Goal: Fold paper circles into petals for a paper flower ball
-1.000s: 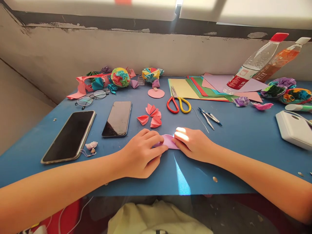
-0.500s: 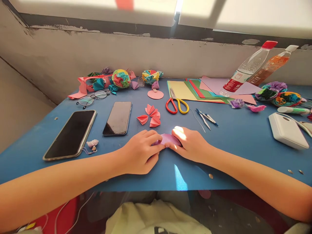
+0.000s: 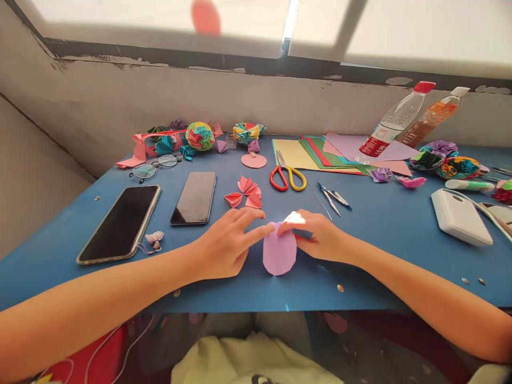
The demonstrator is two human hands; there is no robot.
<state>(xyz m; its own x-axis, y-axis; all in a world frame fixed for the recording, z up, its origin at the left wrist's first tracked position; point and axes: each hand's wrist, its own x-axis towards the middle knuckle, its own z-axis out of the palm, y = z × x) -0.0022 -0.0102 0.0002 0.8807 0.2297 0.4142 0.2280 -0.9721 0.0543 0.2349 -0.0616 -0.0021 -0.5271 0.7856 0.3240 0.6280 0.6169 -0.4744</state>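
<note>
Purple paper circle (image 3: 279, 255) stands pinched at its top by left hand (image 3: 224, 248) and right hand (image 3: 320, 240) fingers.

A lilac paper piece (image 3: 279, 254), rounded and oval in outline, lay nearly flat on the blue worktop (image 3: 392, 224) close to its near edge. Its far end was pinched between both hands; the broad, curved near end lay free and uncreased.
</note>
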